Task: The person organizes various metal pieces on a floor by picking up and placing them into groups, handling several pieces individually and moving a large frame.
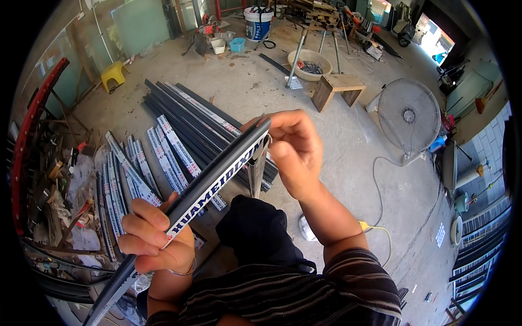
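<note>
Held: one dark bar (217,182) with one white printed strip along its side, slanting above the near part of the floor stack (182,114).

Hands: two. Left hand (173,252), nearer than the stack, closed round the bar's lower portion, fingers wrapped over it. Right hand (299,155), right of the stack, curled at the bar's upper end; whether it pinches cannot be told.

Surroundings, placed from the stack, whose overlapping bars cannot be counted exactly:
- beyond, left: one yellow stool (113,75);
- beyond: one bucket (258,28), one light-blue container (237,45);
- beyond, right: one basin (314,76), one wooden bench (340,84);
- well right: one round fan (409,114).
</note>
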Tool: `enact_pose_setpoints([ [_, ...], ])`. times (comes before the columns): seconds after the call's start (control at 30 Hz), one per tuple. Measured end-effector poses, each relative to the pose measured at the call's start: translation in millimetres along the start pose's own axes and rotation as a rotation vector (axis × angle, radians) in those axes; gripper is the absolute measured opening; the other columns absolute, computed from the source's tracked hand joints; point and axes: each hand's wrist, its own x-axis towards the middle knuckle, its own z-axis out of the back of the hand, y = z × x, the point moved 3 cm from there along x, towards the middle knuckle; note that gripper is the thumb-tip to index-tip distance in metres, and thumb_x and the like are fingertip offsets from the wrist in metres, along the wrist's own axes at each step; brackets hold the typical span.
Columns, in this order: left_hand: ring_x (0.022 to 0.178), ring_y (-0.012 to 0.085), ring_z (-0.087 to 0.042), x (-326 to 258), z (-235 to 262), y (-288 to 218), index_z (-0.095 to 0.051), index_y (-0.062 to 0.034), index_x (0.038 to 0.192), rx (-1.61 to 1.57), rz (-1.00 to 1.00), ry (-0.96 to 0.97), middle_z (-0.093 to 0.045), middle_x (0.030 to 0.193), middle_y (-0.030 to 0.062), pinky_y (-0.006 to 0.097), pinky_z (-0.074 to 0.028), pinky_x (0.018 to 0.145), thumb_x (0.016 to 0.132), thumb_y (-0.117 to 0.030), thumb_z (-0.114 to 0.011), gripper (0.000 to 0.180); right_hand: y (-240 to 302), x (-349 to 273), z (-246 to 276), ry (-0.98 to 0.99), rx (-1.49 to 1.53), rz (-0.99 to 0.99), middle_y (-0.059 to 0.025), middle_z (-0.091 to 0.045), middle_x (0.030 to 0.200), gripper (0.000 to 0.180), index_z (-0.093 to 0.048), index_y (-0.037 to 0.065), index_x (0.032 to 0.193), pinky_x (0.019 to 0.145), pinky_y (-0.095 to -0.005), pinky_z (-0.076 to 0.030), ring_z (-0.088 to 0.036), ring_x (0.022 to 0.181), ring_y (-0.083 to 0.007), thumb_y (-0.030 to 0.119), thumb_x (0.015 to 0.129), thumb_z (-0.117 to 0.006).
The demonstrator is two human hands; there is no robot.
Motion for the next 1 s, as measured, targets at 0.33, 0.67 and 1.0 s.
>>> enact_pose_setpoints([
  [0.33, 0.081, 0.0138, -0.046, 2, -5, 3, -0.038, -0.0146, 0.082, 0.08, -0.051, -0.076, -0.042, 0.081, -0.001, 0.043, -0.058, 0.086, 0.096, -0.047, -0.04, 0.035, -5, 5, 4, -0.132, -0.041, -0.064, -0.0215, -0.063, 0.101, 0.023, -0.046, 0.003, 0.094, 0.071, -0.0299, -0.051, -0.063, 0.082, -0.0174, 0.024, 0.101, -0.044],
  [0.67, 0.086, 0.014, -0.039, -3, 5, 6, -0.034, -0.0161, 0.079, 0.051, -0.045, 0.001, -0.036, 0.082, -0.003, 0.046, -0.053, 0.093, 0.095, -0.049, -0.042, 0.038, -6, -2, 1, 0.165, 0.137, -0.309, -0.0046, -0.061, 0.095, 0.039, -0.054, -0.002, 0.111, 0.08, -0.0239, -0.044, -0.055, 0.088, -0.0087, 0.033, 0.095, -0.057],
  [1.0, 0.075, 0.0135, -0.043, 4, 1, 15, -0.034, -0.0148, 0.084, 0.154, -0.071, -0.079, -0.04, 0.079, -0.0016, 0.031, -0.059, 0.078, 0.096, -0.047, -0.04, 0.035, 7, 0, -1, 0.255, -0.11, -0.469, -0.0019, -0.061, 0.094, 0.04, -0.056, 0.0, 0.109, 0.067, -0.0191, -0.042, -0.052, 0.082, -0.0046, 0.035, 0.09, -0.063],
])
